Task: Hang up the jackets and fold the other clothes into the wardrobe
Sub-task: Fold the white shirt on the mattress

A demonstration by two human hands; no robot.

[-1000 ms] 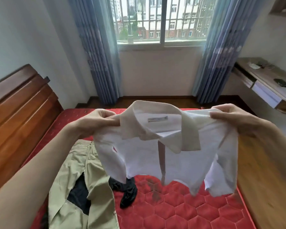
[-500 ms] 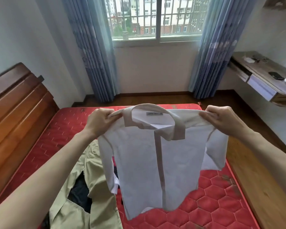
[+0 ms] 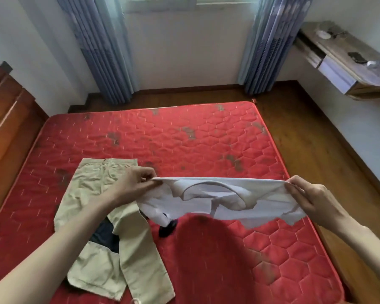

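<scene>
A white collared shirt (image 3: pixel 239 207) hangs stretched almost flat above the red mattress (image 3: pixel 184 137). My left hand (image 3: pixel 134 183) pinches its left shoulder and my right hand (image 3: pixel 309 198) grips its right shoulder. The collar faces up between my hands. Khaki trousers (image 3: pixel 101 216) lie spread on the mattress under my left forearm. A dark garment (image 3: pixel 104 234) lies partly hidden beneath the trousers, and a bit of dark cloth (image 3: pixel 167 229) shows under the shirt's lower left corner.
A wooden headboard (image 3: pixel 7 119) stands on the left. Blue curtains (image 3: pixel 101 47) flank the window at the back. A wall-mounted desk (image 3: pixel 347 62) with small items is at the right. Wooden floor (image 3: pixel 316 145) runs along the mattress's right side.
The shirt, held up vertically before, has been lowered and swung out flat over the mattress. The view has tilted downward, so the window is mostly out of sight.
</scene>
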